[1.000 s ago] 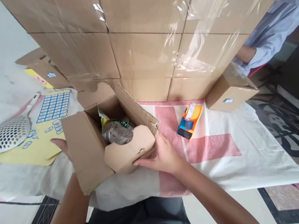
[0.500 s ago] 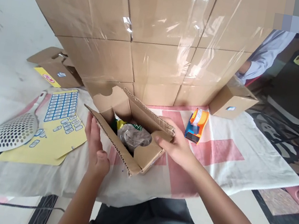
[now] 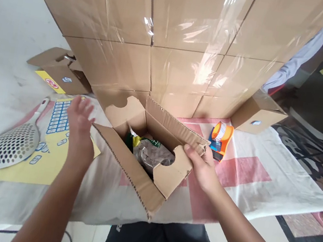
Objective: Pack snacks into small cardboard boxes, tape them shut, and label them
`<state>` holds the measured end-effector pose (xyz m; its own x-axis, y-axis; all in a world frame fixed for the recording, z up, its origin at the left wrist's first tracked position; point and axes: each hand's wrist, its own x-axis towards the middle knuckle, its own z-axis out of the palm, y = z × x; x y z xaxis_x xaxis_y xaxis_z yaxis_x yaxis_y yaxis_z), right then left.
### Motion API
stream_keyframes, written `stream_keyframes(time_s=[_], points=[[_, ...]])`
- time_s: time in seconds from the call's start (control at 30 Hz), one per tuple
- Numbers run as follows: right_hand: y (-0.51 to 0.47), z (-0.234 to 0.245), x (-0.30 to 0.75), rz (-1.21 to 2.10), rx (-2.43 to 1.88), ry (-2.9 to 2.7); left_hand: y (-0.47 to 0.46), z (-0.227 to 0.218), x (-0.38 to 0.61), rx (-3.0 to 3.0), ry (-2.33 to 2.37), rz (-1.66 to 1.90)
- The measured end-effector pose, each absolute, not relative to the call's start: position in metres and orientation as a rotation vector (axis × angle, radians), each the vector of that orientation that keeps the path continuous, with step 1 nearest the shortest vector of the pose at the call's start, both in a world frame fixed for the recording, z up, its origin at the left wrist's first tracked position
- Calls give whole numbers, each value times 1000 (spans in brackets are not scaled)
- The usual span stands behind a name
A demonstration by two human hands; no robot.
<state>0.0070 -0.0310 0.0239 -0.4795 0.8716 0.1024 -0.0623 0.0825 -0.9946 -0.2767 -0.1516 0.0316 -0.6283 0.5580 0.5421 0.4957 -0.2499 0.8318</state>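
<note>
Cardboard box (image 3: 136, 178) is pinched by the right hand (image 3: 205, 165); nothing is held by the loosely spread left hand (image 3: 80, 130). Gentle gripping is best.

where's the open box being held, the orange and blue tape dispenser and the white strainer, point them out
open box (image 3: 138, 178): head view, on its near long flap
tape dispenser (image 3: 224, 142): head view, on its orange side
white strainer (image 3: 10, 144): head view, on its perforated bowl

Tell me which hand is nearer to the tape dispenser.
Right. The right hand, gripping the open box, is just in front and left of the tape dispenser; the left hand is farther off, across the box to the left.
</note>
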Motion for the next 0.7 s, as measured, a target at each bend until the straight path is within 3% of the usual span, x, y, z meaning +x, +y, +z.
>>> stream_keyframes(time_s=[0.07, 0.17, 0.3, 0.4, 0.5, 0.57, 0.7], points=[[-34, 19, 5, 1470, -860, -1595, -144, 38, -293, 1186, 1605, 1915], [-36, 21, 4, 1368, -845, -1619, -136, 39, -303, 1460, 1338, 1641], [-25, 35, 12, 1183, -383, -1982, -126, 30, -295, 1649, 1156, 1814], [-12, 46, 17, 1193, -112, -2191, -115, 33, -281, 1645, 1486, 1896], [-14, 47, 16, 1261, -213, -2154, -109, 49, -269, 1726, 1910, 1609], [-23, 42, 18, 1203, -374, -2029, -110, 59, -267, 1797, 1919, 1333], [-29, 25, 53, 743, -788, -1694, -117, 67, -270, 1806, 1777, 1110]])
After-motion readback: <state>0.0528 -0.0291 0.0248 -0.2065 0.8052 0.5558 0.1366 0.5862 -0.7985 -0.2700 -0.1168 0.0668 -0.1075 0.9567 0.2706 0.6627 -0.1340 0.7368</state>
